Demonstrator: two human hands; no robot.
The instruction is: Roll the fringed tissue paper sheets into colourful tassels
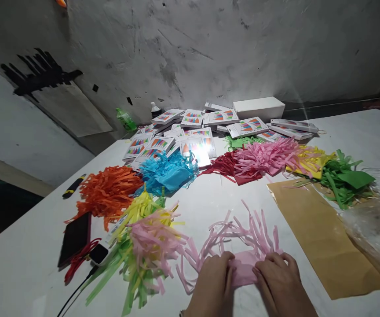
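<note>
A pink tissue-paper tassel (243,267) lies on the white table in front of me, its cut strips fanned away from me and its uncut band nearest. My left hand (212,279) grips the left end of that band, fingers bent over it. On the opposite end, my right hand (277,275) pinches the paper between thumb and curled fingers. Left of my hands sits a pile of pink tassels (157,240) on yellow and green ones. Orange tassels (109,191) and blue tassels (166,171) are heaped farther back.
Flat printed boxes (193,119) are piled by the wall, beside a plain white box (258,108). Red, pink, yellow and green tassels (345,176) stand right. Brown paper (325,233) and clear plastic (374,224) lie right; a phone (75,240) and red cable (79,262) left.
</note>
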